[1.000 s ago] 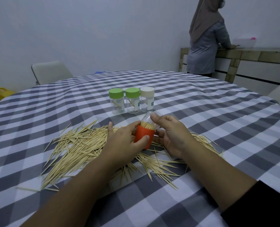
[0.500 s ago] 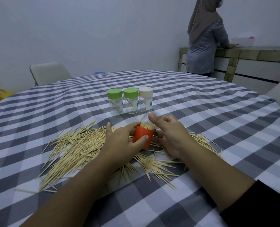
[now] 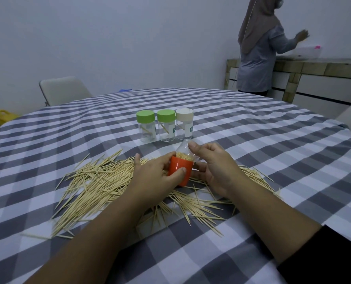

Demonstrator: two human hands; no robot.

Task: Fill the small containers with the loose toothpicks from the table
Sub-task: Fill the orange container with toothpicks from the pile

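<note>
holding the orange container (image 3: 179, 171) in the left hand (image 3: 156, 177), fingers curled round it, while the right hand (image 3: 213, 169) is pinching the clear cap (image 3: 185, 149) over the packed picks. it's sitting just above the loose toothpicks (image 3: 100, 181) on the desk (image 3: 252, 130). tilting could be spilling picks if the cap is catching their tips. versus a second back, barely anything is changing, only the person behind is reaching up.
</note>
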